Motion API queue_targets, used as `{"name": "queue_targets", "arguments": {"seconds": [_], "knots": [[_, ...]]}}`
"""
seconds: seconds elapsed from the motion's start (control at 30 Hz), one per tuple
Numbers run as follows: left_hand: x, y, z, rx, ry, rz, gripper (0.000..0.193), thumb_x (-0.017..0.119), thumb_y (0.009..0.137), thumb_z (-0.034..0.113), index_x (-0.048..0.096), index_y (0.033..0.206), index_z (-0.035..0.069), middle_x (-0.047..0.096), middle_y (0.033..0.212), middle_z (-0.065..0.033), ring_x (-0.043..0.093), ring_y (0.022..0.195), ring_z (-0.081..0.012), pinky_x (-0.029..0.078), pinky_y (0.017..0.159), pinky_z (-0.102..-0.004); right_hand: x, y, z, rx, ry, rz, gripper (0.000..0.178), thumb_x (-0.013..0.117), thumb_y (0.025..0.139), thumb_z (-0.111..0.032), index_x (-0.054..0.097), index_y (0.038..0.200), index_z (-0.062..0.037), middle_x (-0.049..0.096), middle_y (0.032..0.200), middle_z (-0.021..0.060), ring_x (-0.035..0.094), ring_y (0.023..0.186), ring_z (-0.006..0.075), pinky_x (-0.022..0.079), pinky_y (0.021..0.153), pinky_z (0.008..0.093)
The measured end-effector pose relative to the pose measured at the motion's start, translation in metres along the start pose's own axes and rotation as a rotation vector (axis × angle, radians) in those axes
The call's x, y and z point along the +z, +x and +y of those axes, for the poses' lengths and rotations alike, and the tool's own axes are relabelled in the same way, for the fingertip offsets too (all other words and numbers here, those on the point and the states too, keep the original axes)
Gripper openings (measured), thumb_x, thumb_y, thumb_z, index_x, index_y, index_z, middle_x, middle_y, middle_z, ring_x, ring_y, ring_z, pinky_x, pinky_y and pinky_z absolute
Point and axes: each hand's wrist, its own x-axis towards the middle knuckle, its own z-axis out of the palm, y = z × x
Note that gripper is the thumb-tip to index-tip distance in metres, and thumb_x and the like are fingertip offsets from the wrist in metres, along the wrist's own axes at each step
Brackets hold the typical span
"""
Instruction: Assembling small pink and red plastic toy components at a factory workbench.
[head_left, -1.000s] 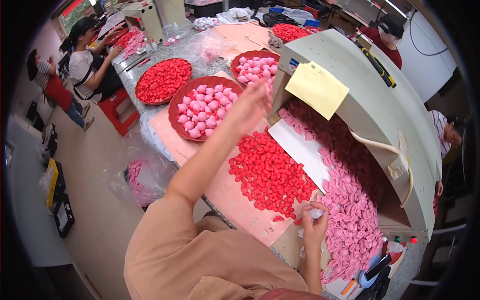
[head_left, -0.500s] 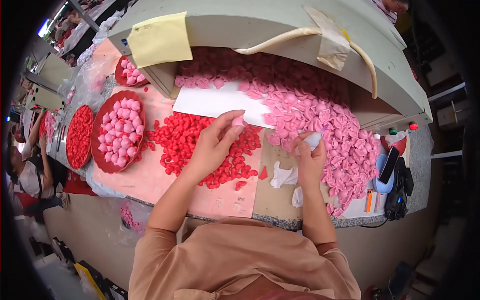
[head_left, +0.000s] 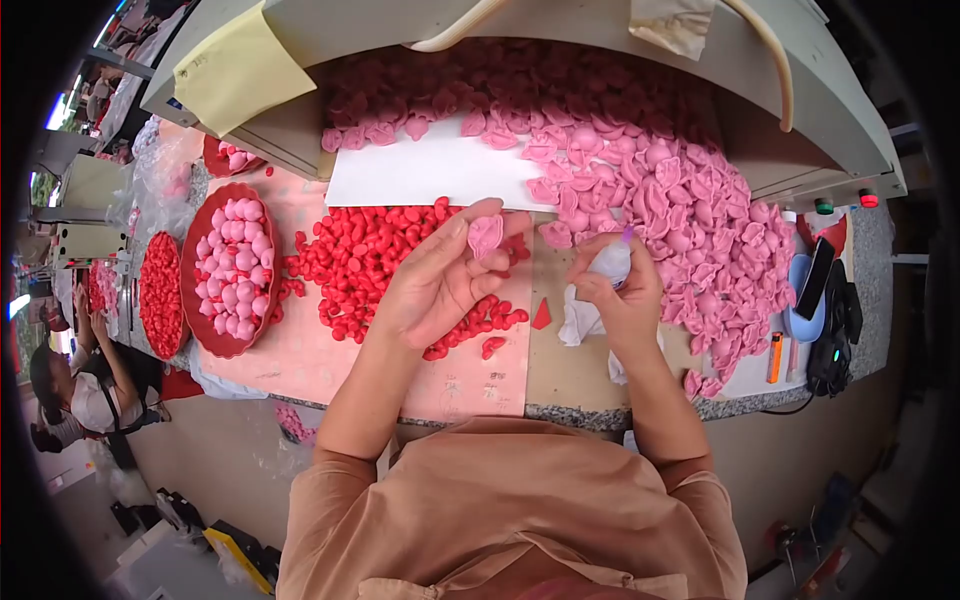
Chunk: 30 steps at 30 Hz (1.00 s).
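Observation:
In my left hand (head_left: 437, 275), a pink molded half shell (head_left: 486, 235) with a ruffled rim is held in the fingers, its hollow side facing up. My right hand (head_left: 630, 300) grips a small translucent squeeze bottle (head_left: 610, 264) with a purple tip, a short way right of the shell and apart from it. Small glossy red bean-shaped pieces (head_left: 350, 255) lie heaped under and beside my left hand. Past my right hand spreads a large pile of similar pink shells (head_left: 690, 220). A crumpled white tissue (head_left: 580, 320) lies just below the bottle.
A grey metal hood (head_left: 840, 110) arches over the pink pile and a white sheet (head_left: 430, 170). To the left stand a red bowl (head_left: 222, 338) of pink balls and a tray of red pieces (head_left: 163, 295). A phone (head_left: 815, 278) and an orange lighter (head_left: 774, 358) lie right. Another person (head_left: 95, 395) sits far left.
The pink shell in my left hand has turned from its rounded side to its hollow side, and the hand has opened its palm upward. The bottle stays in my right hand. The view has shifted.

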Motion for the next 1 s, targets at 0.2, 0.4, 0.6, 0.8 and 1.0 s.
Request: {"name": "queue_targets", "arguments": {"seconds": [0.2, 0.4, 0.6, 0.8, 1.0], "knots": [[-0.011, 0.001, 0.014, 0.159, -0.188, 0.115, 0.039, 0.038, 0.097, 0.016, 0.032, 0.133, 0.001, 0.044, 0.129, -0.024, 0.055, 0.111, -0.0274, 0.051, 0.091, -0.0329, -0.004, 0.003, 0.008, 0.147, -0.045, -0.081, 0.019, 0.062, 0.081, -0.001, 0.051, 0.096, -0.0028, 0.059, 0.079, 0.0051, 0.058, 0.07, 0.0102, 0.048, 0.062, 0.0223], [0.002, -0.004, 0.027, 0.286, 0.033, 0.048, 0.047, 0.042, 0.096, 0.015, 0.027, 0.138, 0.001, 0.043, 0.132, -0.0207, 0.047, 0.12, -0.026, 0.05, 0.091, -0.0314, -0.003, 0.009, 0.004, 0.068, -0.374, -0.183, 0.013, 0.067, 0.077, 0.001, 0.056, 0.085, -0.0011, 0.059, 0.077, 0.0037, 0.056, 0.069, 0.0089, 0.045, 0.064, 0.0221], [-0.003, -0.008, 0.031, 0.312, -0.06, 0.061, 0.046, 0.046, 0.094, 0.028, 0.037, 0.13, 0.001, 0.051, 0.122, -0.0169, 0.056, 0.108, -0.0235, 0.053, 0.086, -0.0327, -0.001, 0.009, -0.004, 0.112, -0.619, -0.32, 0.01, 0.07, 0.074, -0.001, 0.062, 0.08, -0.0002, 0.061, 0.079, 0.0028, 0.056, 0.073, 0.0089, 0.044, 0.065, 0.0227], [-0.016, -0.007, 0.03, 0.32, -0.22, 0.041, 0.045, 0.051, 0.091, 0.034, 0.043, 0.125, 0.005, 0.058, 0.106, -0.0166, 0.062, 0.089, -0.0206, 0.055, 0.079, -0.0327, 0.005, 0.007, 0.008, 0.009, -0.672, -0.201, 0.015, 0.069, 0.074, -0.001, 0.064, 0.088, -0.0015, 0.063, 0.083, 0.0055, 0.059, 0.076, 0.011, 0.046, 0.067, 0.0234], [-0.009, -0.005, 0.027, 0.316, -0.168, 0.108, 0.047, 0.052, 0.09, 0.037, 0.045, 0.124, 0.006, 0.06, 0.1, -0.0153, 0.061, 0.078, -0.0174, 0.056, 0.075, -0.0315, 0.03, 0.013, 0.026, -0.242, -0.981, -0.084, 0.024, 0.069, 0.071, -0.002, 0.064, 0.094, -0.0035, 0.062, 0.09, 0.0092, 0.062, 0.082, 0.023, 0.049, 0.069, 0.0302]]}}
